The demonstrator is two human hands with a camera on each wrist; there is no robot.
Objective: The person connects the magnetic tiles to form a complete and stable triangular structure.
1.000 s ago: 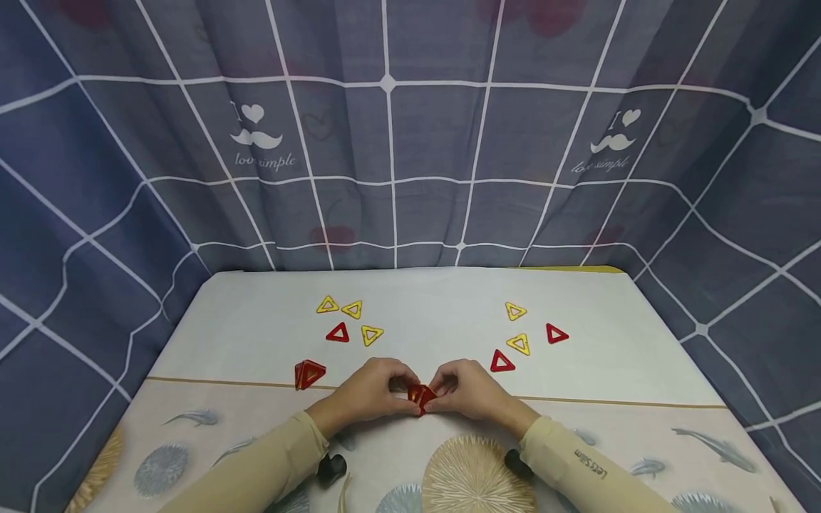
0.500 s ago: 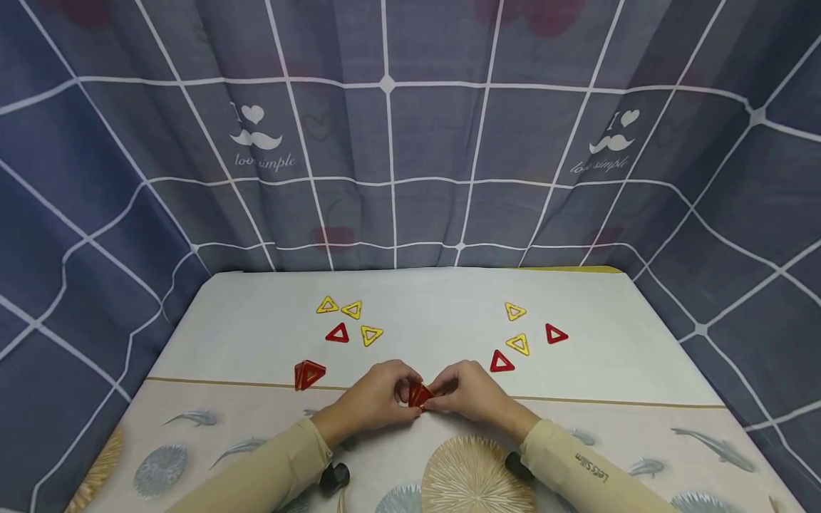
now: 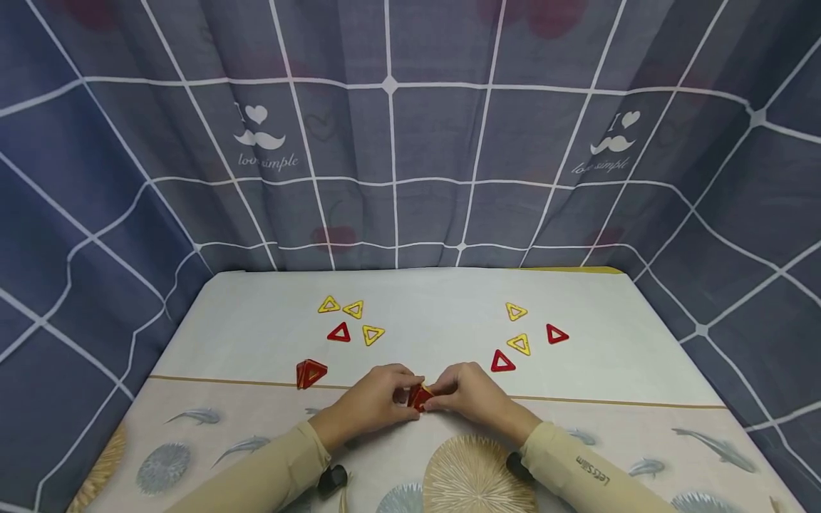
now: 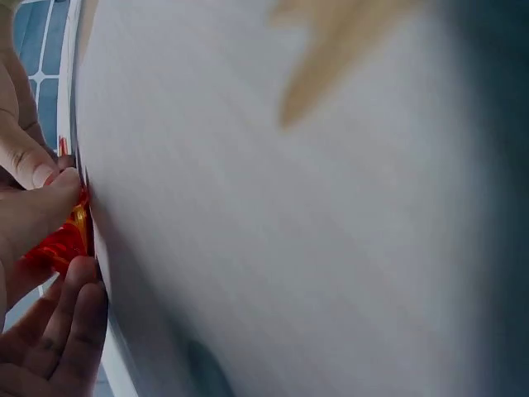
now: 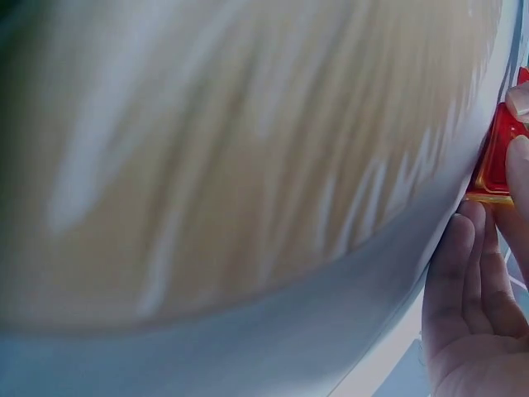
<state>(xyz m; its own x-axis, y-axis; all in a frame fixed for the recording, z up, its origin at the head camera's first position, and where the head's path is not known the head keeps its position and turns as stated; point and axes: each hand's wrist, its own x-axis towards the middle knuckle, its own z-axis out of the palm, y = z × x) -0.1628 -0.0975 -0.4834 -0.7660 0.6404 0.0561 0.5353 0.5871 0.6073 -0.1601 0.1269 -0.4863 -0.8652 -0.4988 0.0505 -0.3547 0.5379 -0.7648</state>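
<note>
In the head view, both hands meet at the table's front middle over a small red triangular-tile shape [image 3: 419, 397]. My left hand [image 3: 377, 395] pinches its left side between thumb and fingers. From the other side, my right hand [image 3: 473, 393] pinches it too. In the left wrist view, the red tiles [image 4: 64, 246] show a yellow edge between thumb and fingertips. The right wrist view has a glossy red tile [image 5: 498, 153] above a yellow strip, held at the fingertips. Fingers hide much of the shape. A red pyramid-like shape [image 3: 311, 373] stands to the left.
Yellow triangular tiles [image 3: 373, 335] and a red one [image 3: 339, 333] lie back left. More yellow [image 3: 519, 344] and red tiles [image 3: 503, 361] lie back right. A grey checked curtain [image 3: 423, 142] hangs behind the white tabletop [image 3: 442, 299].
My left hand has come slightly nearer the front edge, its fingers shifting on the red tile shape, which has turned a little. The right hand stays almost still. The loose tiles have not moved.
</note>
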